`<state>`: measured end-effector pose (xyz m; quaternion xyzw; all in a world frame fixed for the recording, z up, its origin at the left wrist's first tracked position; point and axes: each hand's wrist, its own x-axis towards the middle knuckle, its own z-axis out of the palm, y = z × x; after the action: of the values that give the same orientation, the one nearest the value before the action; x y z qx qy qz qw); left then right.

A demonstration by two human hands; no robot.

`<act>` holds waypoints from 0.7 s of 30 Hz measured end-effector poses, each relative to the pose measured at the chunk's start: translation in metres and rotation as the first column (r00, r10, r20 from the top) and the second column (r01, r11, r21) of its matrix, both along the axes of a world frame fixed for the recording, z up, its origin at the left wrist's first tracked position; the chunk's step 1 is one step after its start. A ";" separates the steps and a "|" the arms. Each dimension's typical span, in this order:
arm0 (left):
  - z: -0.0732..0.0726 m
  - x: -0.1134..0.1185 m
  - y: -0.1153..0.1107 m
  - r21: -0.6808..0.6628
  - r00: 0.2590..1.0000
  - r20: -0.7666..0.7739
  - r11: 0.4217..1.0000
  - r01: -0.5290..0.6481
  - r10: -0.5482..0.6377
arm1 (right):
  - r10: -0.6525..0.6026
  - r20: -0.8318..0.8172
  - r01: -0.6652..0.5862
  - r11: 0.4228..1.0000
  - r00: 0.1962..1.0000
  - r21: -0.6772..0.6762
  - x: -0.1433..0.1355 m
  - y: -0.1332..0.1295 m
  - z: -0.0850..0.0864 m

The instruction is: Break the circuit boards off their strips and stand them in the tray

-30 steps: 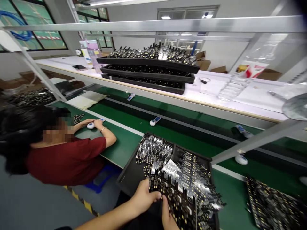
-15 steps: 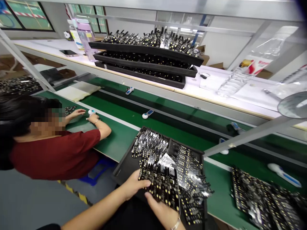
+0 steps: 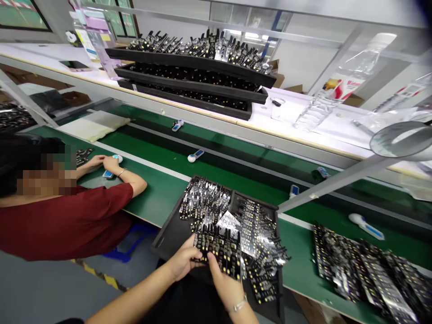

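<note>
A black tray hangs over the near edge of the green bench, heaped with several small black circuit boards. Both my hands grip a stack of those black boards at the tray's near side. My left hand pinches the stack's left edge with the thumb on top. My right hand holds it from below, fingers up against its near edge. A bracelet circles my right wrist.
A co-worker in a red shirt sits at left, hands on a small white-blue device. More such devices ride the green conveyor. Another pile of boards lies at right. Stacked black trays and a plastic bottle sit on the shelf.
The camera has tilted down and right, bringing the right-hand pile into view. My hands shifted grip on the stack, with my right hand coming up under it. The devices moved along the conveyor.
</note>
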<state>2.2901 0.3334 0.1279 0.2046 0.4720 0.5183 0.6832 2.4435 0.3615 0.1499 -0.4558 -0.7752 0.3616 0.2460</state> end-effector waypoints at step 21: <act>-0.020 -0.010 -0.010 -0.079 0.984 0.167 0.996 -0.052 0.065 | -0.030 -0.039 0.021 0.975 0.999 -0.221 -0.013 0.002 -0.025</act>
<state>2.2797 0.3232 0.1081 0.1203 0.4368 0.5357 0.7125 2.4300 0.3640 0.1250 -0.4825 -0.7190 0.4518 0.2149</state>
